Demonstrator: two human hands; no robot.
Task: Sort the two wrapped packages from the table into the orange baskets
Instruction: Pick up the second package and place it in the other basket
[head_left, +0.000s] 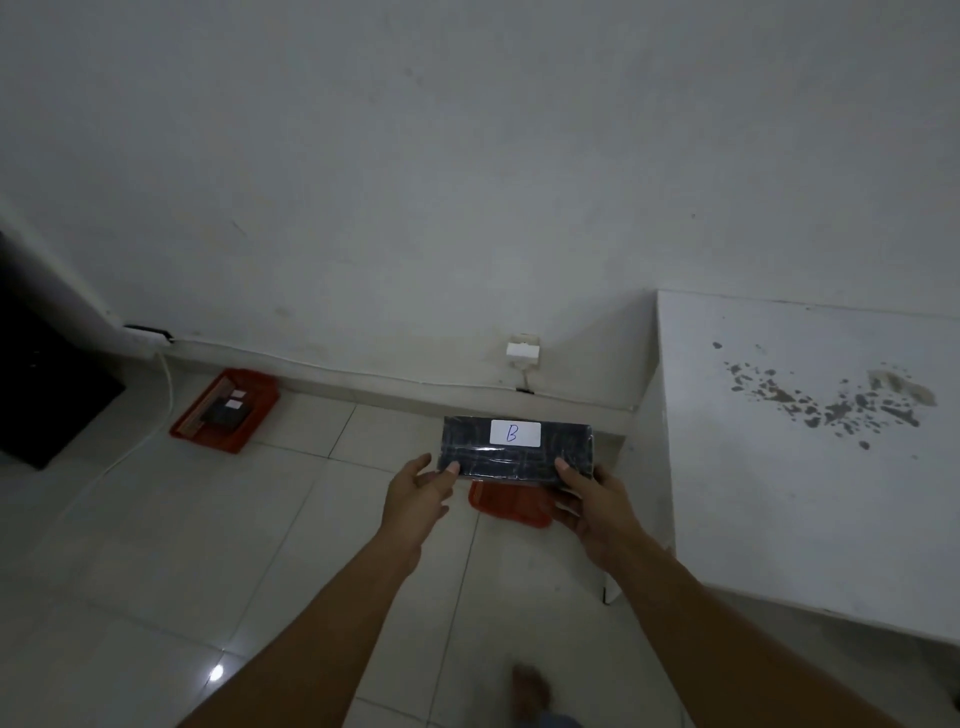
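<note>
A dark wrapped package (517, 451) with a white label marked "B" is held flat in the air between both hands. My left hand (418, 493) grips its left end, thumb on top. My right hand (592, 499) grips its right end. Directly below the package, an orange basket (511, 506) sits on the floor beside the table, mostly hidden by the package and my hands. A second orange basket (226, 410) lies on the floor at the left by the wall, with a dark package with white labels inside it.
A white table (810, 467) with dark stains fills the right side. A white cable (156, 415) runs across the tiled floor at the left near a black object (47, 395). A wall socket (522, 353) sits low on the wall. My bare foot (530, 686) shows below.
</note>
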